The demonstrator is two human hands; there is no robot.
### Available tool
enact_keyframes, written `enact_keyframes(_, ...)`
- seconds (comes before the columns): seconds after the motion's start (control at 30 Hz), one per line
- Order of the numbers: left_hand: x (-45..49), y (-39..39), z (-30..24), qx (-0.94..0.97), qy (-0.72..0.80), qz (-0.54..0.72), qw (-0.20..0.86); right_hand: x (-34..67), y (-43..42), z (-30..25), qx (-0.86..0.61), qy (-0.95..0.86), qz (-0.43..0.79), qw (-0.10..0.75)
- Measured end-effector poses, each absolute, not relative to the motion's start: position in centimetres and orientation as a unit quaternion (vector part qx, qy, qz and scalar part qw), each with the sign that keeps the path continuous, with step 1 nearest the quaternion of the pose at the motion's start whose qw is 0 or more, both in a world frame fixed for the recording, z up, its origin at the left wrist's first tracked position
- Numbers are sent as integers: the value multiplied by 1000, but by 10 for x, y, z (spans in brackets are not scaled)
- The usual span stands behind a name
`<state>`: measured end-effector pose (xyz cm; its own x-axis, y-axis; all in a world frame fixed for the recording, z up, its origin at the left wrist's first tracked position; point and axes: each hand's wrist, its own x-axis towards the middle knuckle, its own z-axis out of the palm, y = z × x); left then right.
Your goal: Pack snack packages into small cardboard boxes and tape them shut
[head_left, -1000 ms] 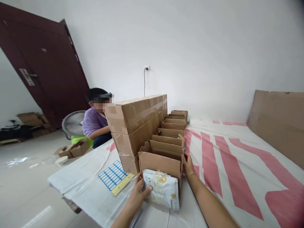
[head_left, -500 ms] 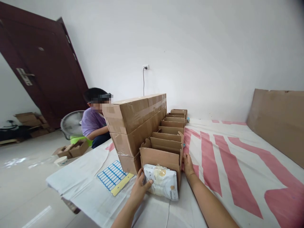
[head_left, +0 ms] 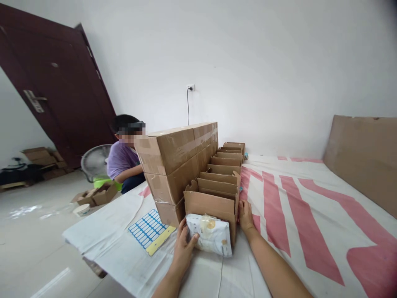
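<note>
My left hand (head_left: 183, 244) pinches a white plastic packet (head_left: 214, 236) at its left end, thumb on the near face. Clear tape and an orange-brown round mark show on the packet. It leans, slightly tilted, against the front of the nearest open cardboard box (head_left: 211, 203). At that box's right side, my right hand (head_left: 246, 215) has its fingers curled against the wall; the fingertips are partly hidden. Behind it a row of open cardboard boxes (head_left: 225, 169) runs toward the wall, flaps up.
Taped closed cartons (head_left: 176, 153) stand stacked left of the row. A sheet of blue-bordered labels (head_left: 149, 229) lies on the white and red cloth (head_left: 310, 219). Beyond the table sits a person in a purple shirt (head_left: 122, 159), near a fan (head_left: 96, 161). A large cardboard piece (head_left: 362, 161) stands at right.
The packet has tilted up a little and shifted slightly left in my left hand. My right hand stays by the box's side.
</note>
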<state>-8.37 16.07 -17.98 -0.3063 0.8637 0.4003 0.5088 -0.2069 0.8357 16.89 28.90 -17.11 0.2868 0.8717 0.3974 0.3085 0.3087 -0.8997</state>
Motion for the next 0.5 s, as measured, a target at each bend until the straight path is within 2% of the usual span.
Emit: enact_keyframes(0.5, -73, 165, -175, 534, 671, 500, 120, 171, 279, -166, -576, -577, 251, 522)
